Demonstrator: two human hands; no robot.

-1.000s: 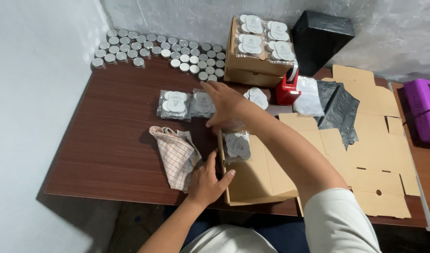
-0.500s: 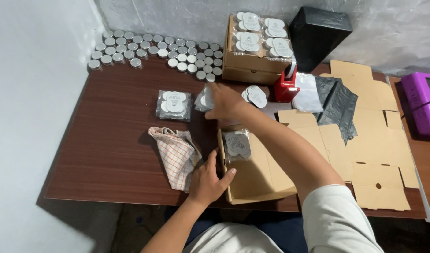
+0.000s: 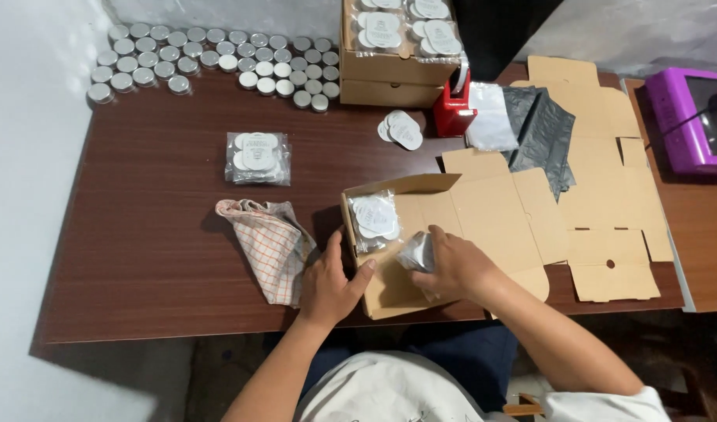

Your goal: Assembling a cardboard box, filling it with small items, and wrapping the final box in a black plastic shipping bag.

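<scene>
An open cardboard box [image 3: 483, 205] lies on the brown table in front of me. My left hand [image 3: 333, 283] grips its left wall near the front corner. Inside the box, my right hand [image 3: 451, 266] holds a clear packet of round white tins [image 3: 417, 252] low over the box floor. Another clear packet of tins [image 3: 374, 219] rests in the box's back left corner. A third packet [image 3: 258, 157] lies on the table to the left, apart from both hands.
A checked cloth [image 3: 269, 243] lies left of the box. Several loose silver tins [image 3: 210, 59] fill the back left. At the back stands a cardboard box topped with packets [image 3: 390, 55], with a red tape dispenser [image 3: 452, 112], black bags [image 3: 542, 133], flat cardboard [image 3: 608, 195] and a purple device [image 3: 690, 117] to its right.
My right hand picked up one packet from the table and carried it back into the open box. The view shifted so the table appears higher. My left hand stayed on the box.
</scene>
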